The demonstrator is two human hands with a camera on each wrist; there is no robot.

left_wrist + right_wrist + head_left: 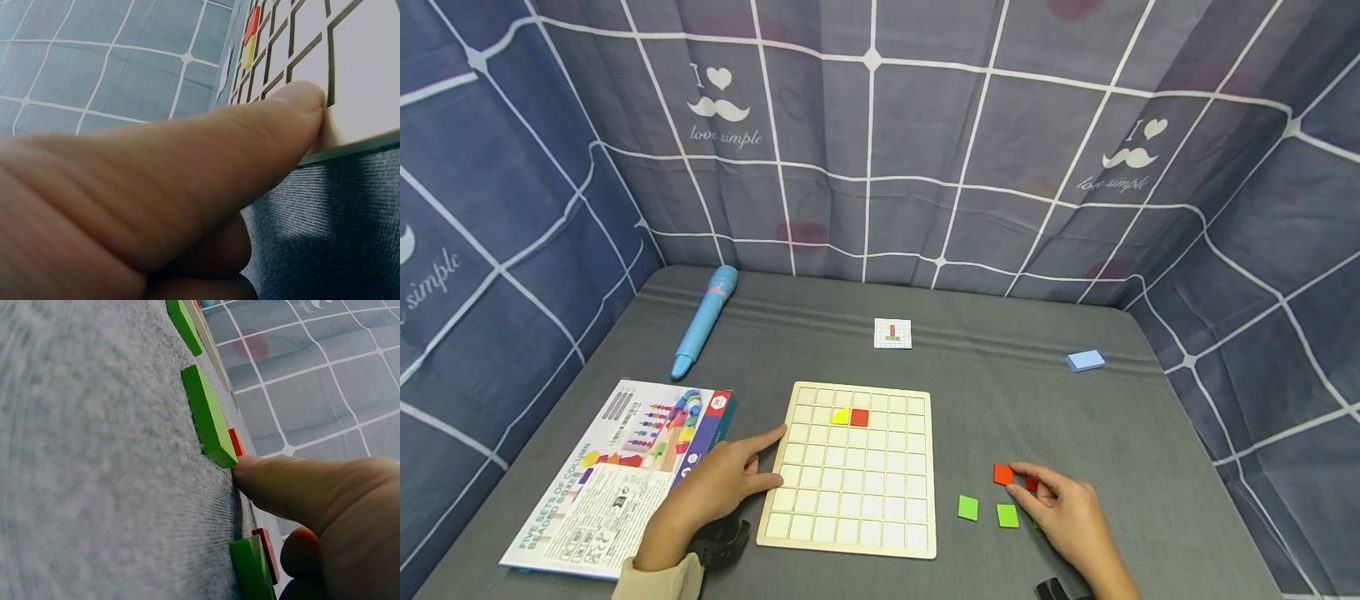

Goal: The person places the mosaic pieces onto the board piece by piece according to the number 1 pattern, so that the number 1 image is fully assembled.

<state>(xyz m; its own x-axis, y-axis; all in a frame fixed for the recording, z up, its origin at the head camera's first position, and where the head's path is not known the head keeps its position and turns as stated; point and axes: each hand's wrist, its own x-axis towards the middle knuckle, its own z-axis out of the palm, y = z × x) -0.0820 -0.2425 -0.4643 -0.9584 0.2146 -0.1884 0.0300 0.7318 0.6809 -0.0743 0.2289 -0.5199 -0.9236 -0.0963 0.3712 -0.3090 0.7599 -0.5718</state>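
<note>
A pale wooden grid board (850,483) lies on the table, with a yellow tile (841,417) and a red tile (860,418) side by side in its upper rows. At its left edge, my left hand (722,479) presses with extended index finger and thumb; the left wrist view shows the thumb (275,119) on the board's rim. To the right of the board, my right hand (1063,508) pinches a loose red tile (1002,474) at its right side between thumb and index finger. Another red tile (1032,482) is partly hidden under that hand. Green tiles (967,508) lie nearby, one mostly covered.
Behind the board is a small pattern card (892,333). A light blue block (1086,361) lies at the far right, and a blue microphone-shaped object (703,323) at the back left. A printed box (617,483) lies left of the board. Patterned curtains (910,125) enclose the table.
</note>
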